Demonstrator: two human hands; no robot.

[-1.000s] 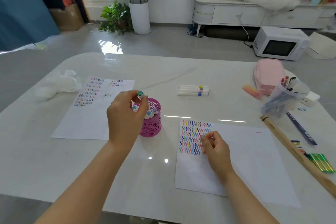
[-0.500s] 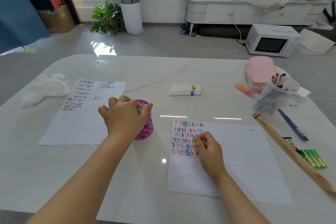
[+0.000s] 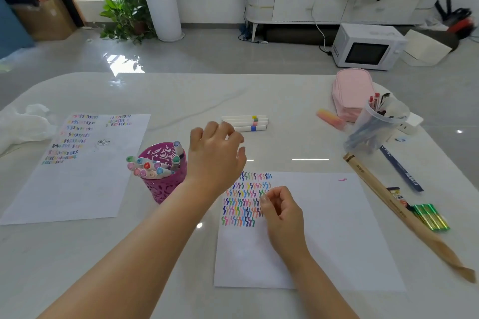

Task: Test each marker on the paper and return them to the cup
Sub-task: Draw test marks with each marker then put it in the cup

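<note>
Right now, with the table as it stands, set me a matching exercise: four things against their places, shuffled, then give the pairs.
Things:
1. magenta cup
2. white markers
3. pink pencil case
4. right hand

Places:
A. resting on the right sheet
B. far right of the table, just beyond the clear cup of pens
C. between the left sheet and the right sheet
D. lying side by side beyond the left hand

Pairs: 1-C, 2-D, 3-B, 4-A.
</note>
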